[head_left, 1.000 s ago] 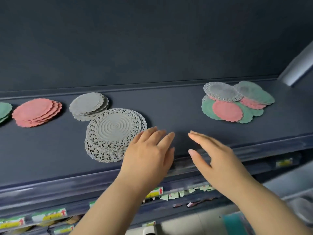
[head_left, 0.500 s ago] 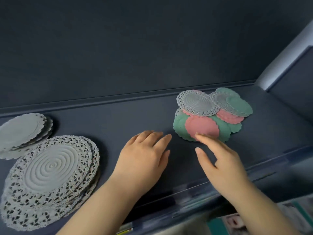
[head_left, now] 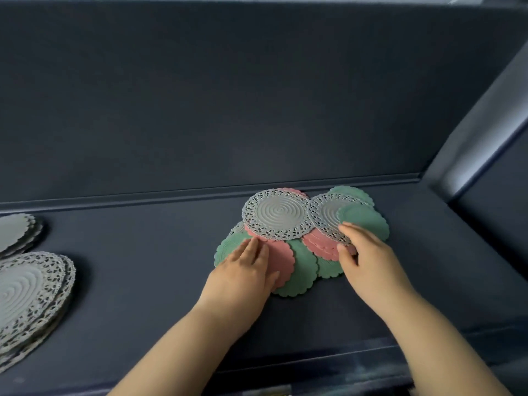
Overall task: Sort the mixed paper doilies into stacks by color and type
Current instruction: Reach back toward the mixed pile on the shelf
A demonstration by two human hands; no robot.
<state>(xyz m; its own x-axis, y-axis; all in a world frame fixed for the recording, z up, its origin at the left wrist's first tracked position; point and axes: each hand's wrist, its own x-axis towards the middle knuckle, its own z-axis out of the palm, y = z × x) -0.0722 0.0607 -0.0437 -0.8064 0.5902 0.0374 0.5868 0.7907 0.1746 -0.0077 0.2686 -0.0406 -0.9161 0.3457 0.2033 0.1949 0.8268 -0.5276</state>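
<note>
Mid-sort, taking next piece from pile (head_left: 303, 270) at right of shelf (head_left: 143, 252). Pressing pink doily (head_left: 281, 261) with straight-fingered left hand (head_left: 243, 275); right hand (head_left: 368, 261) at edge of lace doily (head_left: 325, 215), pinched or not can't tell. Next likely needs lifting one sheet only, over to lace stack (head_left: 28, 290).

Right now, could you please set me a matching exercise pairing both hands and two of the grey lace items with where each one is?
1. left hand
2. right hand
3. grey lace stack
4. uncovered lace doily

A. far left on the shelf, apart from the mixed pile
B. flat on the pink doily
C. topmost, at the pile's back left
D. touching the green doily at its edge

Pairs: 1-B, 2-D, 3-A, 4-C.
</note>
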